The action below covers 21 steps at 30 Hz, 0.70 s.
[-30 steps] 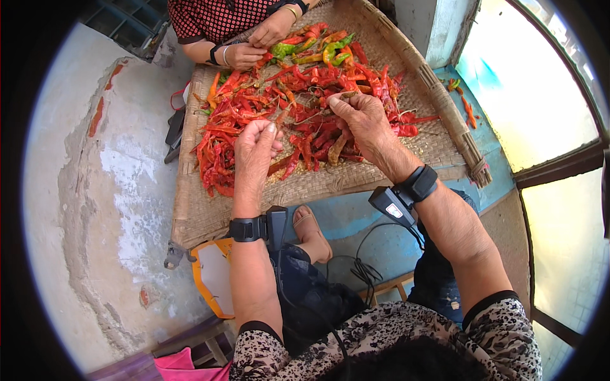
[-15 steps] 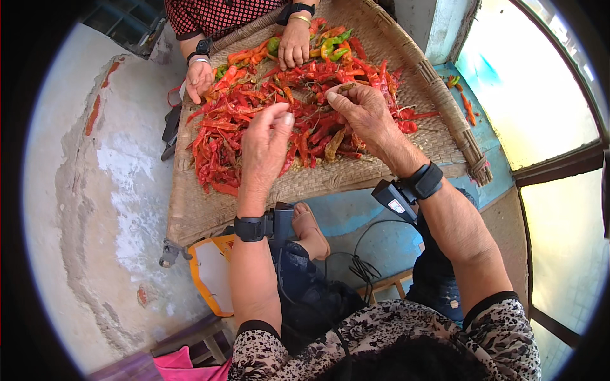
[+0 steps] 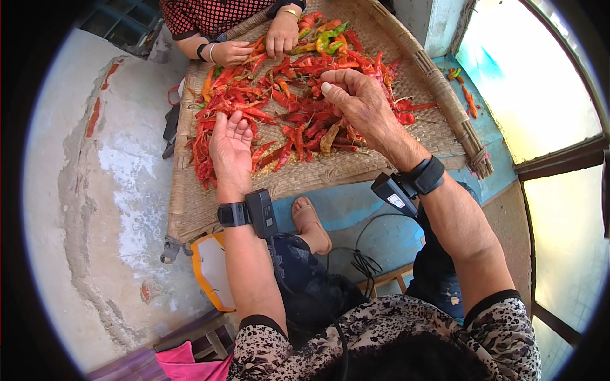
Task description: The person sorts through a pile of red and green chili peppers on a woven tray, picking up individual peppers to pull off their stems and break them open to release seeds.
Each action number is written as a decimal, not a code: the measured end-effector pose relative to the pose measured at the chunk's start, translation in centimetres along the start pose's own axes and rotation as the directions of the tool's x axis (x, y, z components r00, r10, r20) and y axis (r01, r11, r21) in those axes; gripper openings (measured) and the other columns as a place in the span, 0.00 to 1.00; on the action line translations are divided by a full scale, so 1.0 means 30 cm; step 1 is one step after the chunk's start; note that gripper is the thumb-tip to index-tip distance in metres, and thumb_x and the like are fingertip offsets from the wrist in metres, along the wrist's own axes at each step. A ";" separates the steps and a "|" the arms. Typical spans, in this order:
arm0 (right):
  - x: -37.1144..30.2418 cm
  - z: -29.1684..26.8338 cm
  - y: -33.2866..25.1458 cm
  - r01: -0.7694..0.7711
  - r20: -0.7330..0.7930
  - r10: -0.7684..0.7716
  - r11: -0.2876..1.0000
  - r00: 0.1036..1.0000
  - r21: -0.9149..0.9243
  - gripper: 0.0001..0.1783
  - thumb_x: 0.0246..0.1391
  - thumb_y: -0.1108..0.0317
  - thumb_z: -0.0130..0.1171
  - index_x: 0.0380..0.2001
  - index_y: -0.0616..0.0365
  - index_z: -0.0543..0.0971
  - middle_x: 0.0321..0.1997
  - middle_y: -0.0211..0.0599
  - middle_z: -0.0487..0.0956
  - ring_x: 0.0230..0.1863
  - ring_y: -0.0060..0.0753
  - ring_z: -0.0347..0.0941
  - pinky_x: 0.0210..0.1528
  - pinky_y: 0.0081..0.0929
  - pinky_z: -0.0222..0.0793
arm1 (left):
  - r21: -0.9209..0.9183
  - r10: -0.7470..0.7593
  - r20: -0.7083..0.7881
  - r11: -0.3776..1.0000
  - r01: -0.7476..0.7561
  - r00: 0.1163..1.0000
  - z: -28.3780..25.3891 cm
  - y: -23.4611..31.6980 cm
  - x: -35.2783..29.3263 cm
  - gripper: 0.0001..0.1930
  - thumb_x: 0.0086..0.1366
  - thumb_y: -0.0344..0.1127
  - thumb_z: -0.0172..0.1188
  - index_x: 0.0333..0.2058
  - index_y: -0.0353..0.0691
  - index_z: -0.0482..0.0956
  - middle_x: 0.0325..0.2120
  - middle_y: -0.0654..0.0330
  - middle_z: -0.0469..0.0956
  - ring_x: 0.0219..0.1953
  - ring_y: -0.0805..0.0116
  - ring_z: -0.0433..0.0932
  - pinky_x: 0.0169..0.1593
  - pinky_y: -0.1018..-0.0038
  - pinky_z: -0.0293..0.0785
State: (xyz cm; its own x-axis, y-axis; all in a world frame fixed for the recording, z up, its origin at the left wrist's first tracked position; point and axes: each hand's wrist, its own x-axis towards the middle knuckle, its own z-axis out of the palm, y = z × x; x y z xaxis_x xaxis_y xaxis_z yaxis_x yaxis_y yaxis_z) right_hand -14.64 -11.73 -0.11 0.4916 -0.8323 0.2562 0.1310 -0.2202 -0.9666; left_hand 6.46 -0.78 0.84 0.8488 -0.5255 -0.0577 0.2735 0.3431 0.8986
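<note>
Red chili peppers [image 3: 298,120], many wrinkled and some orange or green, lie heaped on a woven tray [image 3: 305,176]. My left hand [image 3: 230,149] is palm up over the heap's near left edge, fingers loosely curled and apart, with nothing visible in it. Above the right part of the heap, my right hand [image 3: 365,108] has thumb and forefinger spread, and I see nothing between them. Its other fingers are partly hidden behind the hand. A brownish dried chili [image 3: 329,138] lies just left of this hand. Loose pale seeds are scattered along the tray's near side.
Across the tray, another person's hands [image 3: 281,35] are on the peppers. A raised rim [image 3: 438,82] bounds the tray's right side. Several peppers [image 3: 469,100] lie on the blue ledge by the window. Below are a black cable [image 3: 363,261] and an orange-edged white object [image 3: 213,267].
My left hand has moved left and turned palm up. My right thumb and forefinger have parted from a pinch around something small and brownish. The other person's left-side hand has moved onto the peppers.
</note>
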 end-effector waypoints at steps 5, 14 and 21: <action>-0.003 -0.006 0.001 0.024 -0.052 -0.021 0.998 0.998 0.063 0.18 0.58 0.65 0.58 0.44 0.70 0.76 0.27 0.32 0.77 0.28 0.20 0.71 0.30 0.22 0.69 | 0.747 -0.009 0.544 0.461 -0.479 0.839 0.085 -0.126 -0.015 0.13 0.64 0.33 0.57 0.47 0.38 0.76 0.32 0.58 0.80 0.31 0.68 0.78 0.34 0.72 0.74; 0.005 -0.023 0.001 -0.025 -0.048 0.029 0.997 0.998 0.077 0.16 0.58 0.65 0.58 0.42 0.69 0.77 0.25 0.28 0.75 0.27 0.17 0.68 0.28 0.21 0.67 | 0.648 -0.061 0.731 -0.250 -0.720 0.679 0.100 -0.185 -0.004 0.09 0.58 0.26 0.58 0.39 0.40 0.79 0.37 0.52 0.74 0.39 0.49 0.76 0.40 0.61 0.73; 0.003 -0.038 -0.021 0.006 -0.077 -0.002 0.998 0.997 0.058 0.15 0.58 0.66 0.57 0.41 0.69 0.78 0.23 0.26 0.74 0.25 0.17 0.67 0.26 0.21 0.65 | 0.712 0.130 0.596 0.371 -0.596 0.793 0.076 -0.059 -0.044 0.07 0.60 0.28 0.60 0.37 0.37 0.78 0.27 0.60 0.77 0.27 0.73 0.75 0.34 0.76 0.73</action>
State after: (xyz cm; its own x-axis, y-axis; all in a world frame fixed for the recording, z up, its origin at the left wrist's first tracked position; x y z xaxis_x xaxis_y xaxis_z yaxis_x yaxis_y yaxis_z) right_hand -15.66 -12.26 0.53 0.4239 -0.8684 0.2572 0.1833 -0.1958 -0.9633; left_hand 3.82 -2.49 0.31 0.4387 -0.8358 0.3302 -0.7267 -0.1139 0.6774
